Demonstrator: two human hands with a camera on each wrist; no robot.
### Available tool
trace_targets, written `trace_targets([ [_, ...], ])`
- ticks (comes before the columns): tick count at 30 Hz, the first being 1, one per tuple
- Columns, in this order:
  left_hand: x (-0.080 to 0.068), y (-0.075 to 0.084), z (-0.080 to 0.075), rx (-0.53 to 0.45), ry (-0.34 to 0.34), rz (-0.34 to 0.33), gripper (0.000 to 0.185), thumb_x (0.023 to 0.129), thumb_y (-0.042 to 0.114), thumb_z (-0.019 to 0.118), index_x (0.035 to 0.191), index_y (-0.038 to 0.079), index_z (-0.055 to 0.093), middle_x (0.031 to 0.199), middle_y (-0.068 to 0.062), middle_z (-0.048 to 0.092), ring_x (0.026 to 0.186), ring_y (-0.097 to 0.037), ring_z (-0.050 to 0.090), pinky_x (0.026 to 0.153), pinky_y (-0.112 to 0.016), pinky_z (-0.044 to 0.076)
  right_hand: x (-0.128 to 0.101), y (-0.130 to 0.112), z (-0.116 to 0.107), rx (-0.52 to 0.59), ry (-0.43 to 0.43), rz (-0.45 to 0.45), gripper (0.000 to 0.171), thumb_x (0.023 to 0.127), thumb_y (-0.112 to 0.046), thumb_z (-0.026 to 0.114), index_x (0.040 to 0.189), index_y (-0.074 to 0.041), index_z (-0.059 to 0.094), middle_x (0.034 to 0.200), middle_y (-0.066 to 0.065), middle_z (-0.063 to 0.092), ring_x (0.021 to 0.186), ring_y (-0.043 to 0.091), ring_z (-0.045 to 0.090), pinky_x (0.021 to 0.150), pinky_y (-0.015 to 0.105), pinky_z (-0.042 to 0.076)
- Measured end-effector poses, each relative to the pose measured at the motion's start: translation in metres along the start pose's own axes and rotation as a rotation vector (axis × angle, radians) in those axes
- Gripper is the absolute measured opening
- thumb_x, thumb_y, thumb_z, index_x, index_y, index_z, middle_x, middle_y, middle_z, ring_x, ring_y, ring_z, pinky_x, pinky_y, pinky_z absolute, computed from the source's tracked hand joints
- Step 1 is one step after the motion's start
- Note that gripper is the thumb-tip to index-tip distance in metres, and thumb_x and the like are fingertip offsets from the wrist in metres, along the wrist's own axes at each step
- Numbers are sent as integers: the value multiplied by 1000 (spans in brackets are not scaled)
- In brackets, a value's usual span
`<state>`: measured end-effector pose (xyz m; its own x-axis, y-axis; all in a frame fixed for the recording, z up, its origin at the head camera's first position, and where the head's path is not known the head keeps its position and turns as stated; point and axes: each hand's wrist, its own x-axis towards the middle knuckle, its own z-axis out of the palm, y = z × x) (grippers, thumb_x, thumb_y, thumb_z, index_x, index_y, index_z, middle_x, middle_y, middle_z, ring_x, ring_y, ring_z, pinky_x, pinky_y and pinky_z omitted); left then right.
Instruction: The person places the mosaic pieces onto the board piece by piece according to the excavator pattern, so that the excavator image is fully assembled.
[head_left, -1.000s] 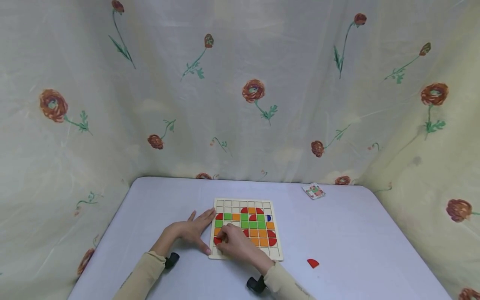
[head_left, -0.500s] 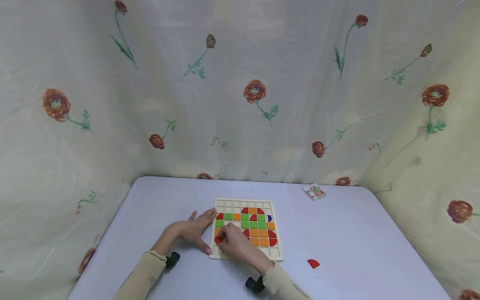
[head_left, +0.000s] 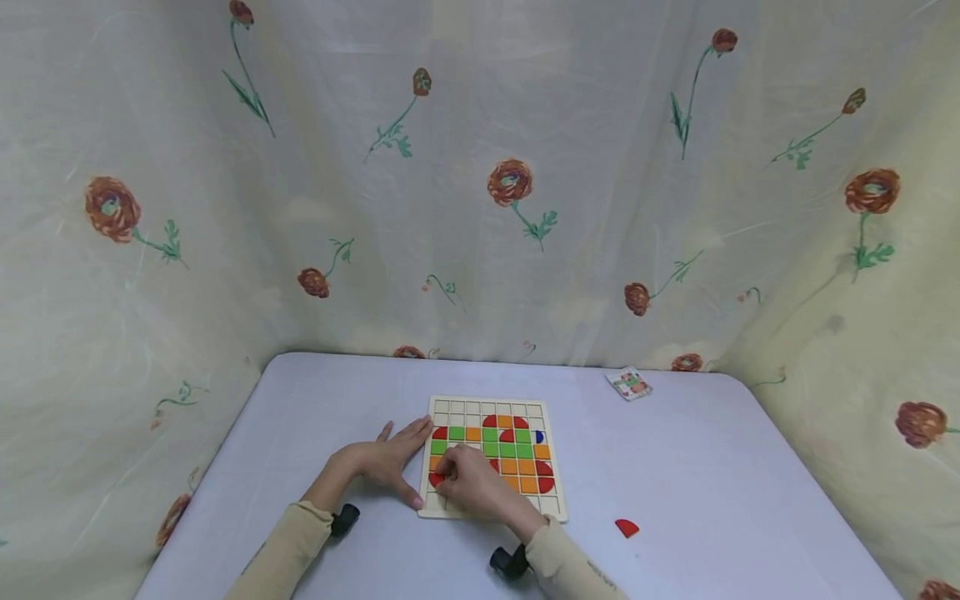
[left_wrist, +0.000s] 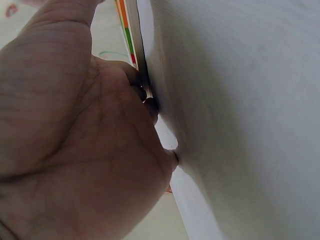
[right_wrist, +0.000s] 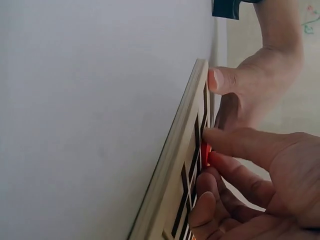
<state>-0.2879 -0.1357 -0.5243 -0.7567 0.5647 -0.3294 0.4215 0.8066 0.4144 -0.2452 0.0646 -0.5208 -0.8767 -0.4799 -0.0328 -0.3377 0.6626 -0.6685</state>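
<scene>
A square wooden grid board (head_left: 553,507) lies on the table, many of its cells filled with red, orange and green flat pieces. My left hand (head_left: 386,462) spreads along the board's left side, thumb at the near corner and fingertips at the left edge; the left wrist view shows its palm (left_wrist: 100,150). Over the board's lower left, my right hand (head_left: 476,483) has its thumb and index finger pinching a red piece (right_wrist: 205,154) at a cell. The piece's full outline is hidden by the fingers. Beside those fingertips a red rounded piece (head_left: 436,481) shows.
One loose red quarter-circle piece (head_left: 627,527) lies on the table to the right of the board. A small stack of patterned cards (head_left: 628,383) sits near the back right edge. A blue half-round mark (head_left: 538,437) shows at the board's right. Flowered curtains (head_left: 465,208) surround the table.
The right hand's fingers shift only very slightly over the same cell. My left hand stays where it is, and the loose red piece and cards have not moved.
</scene>
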Motion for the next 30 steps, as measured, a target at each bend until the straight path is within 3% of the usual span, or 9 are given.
trace_targets([
  [6,4,-2,3,-1,6,-6,127,65,63,79,156,9,8,165,-5,1,152,-23,-1,119,-58,-2,-11,2,-11,65,31,5,23,83,-17,76,102,-8,67,91,2,61,80,12,52,66,19,45],
  [9,3,-1,2,-6,11,-7,127,65,62,80,156,9,8,165,-5,2,152,-23,0,119,-58,-2,-27,8,-27,112,15,9,24,84,-18,75,103,-7,65,91,5,61,79,13,52,65,19,45],
  [12,2,0,2,-9,8,-10,127,65,61,80,156,9,8,165,-5,2,152,-23,0,119,-58,-2,-46,18,-49,91,-33,52,28,83,-21,76,105,-8,63,91,5,61,80,15,51,64,22,43],
  [17,1,0,2,-9,4,-8,128,64,61,80,156,9,9,164,-5,3,152,-23,1,119,-58,-2,-83,50,-86,53,-83,179,37,77,-16,80,107,-7,60,98,5,58,89,19,50,70,28,43],
  [22,1,0,3,-7,9,-9,128,64,62,80,156,10,9,165,-4,3,152,-22,1,119,-58,-2,-124,92,-116,63,-47,342,45,73,-13,82,110,-7,57,103,4,58,94,20,50,76,32,47],
  [25,0,1,3,-7,16,-11,128,64,62,80,156,9,9,164,-5,4,152,-23,2,119,-58,-2,-145,116,-127,49,-13,372,47,72,-12,83,109,-5,56,101,4,58,89,19,50,72,28,46],
  [30,-2,3,1,-22,20,-8,127,64,59,82,156,7,10,164,-7,4,152,-25,3,119,-59,-2,-166,143,-133,39,35,340,41,72,-10,82,104,-1,57,91,5,57,80,17,48,63,22,41],
])
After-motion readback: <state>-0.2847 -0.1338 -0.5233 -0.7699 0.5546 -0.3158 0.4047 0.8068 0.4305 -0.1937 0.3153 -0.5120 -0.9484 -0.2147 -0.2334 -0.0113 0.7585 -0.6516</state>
